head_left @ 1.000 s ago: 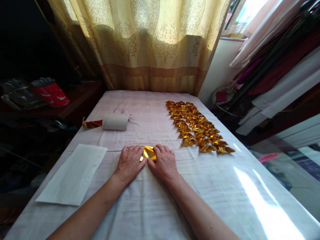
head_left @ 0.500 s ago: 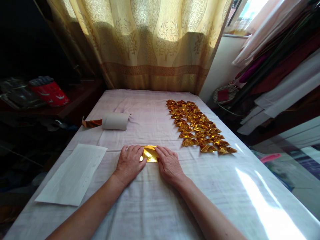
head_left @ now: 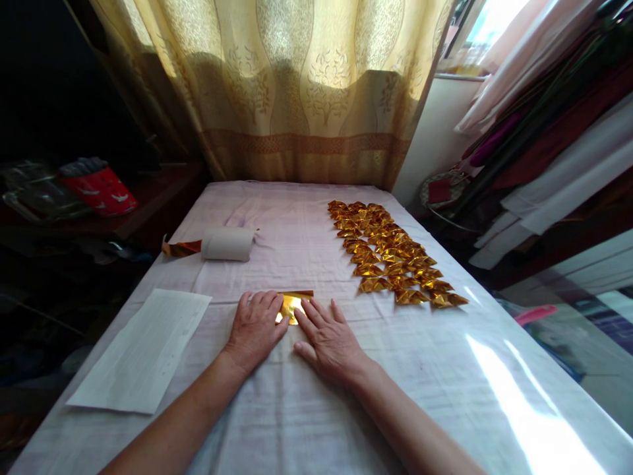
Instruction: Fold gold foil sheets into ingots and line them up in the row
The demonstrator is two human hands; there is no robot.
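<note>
A small piece of gold foil paper (head_left: 291,308) lies on the cloth-covered table between my hands, with a darker folded strip along its far edge. My left hand (head_left: 254,324) is closed over its left end, fingers together and curved down, thumb at the near edge. That end of the foil is hidden. My right hand (head_left: 329,340) lies flat with its fingers spread, its fingertips on the foil's right part and its thumb resting on the cloth. To the right, several folded gold foil pieces (head_left: 395,254) sit in rows.
At the left back is a pale cardboard roll (head_left: 227,244) with a strip of copper-coloured foil (head_left: 182,249) beside it. A white paper sheet (head_left: 143,349) lies at left. A patterned curtain (head_left: 306,99) hangs beyond the table; a red container (head_left: 101,191) stands on a side shelf.
My right hand has slid back toward me and left, spreading its fingers and uncovering the foil's folded far edge. My left hand has stayed on the foil's left end.
</note>
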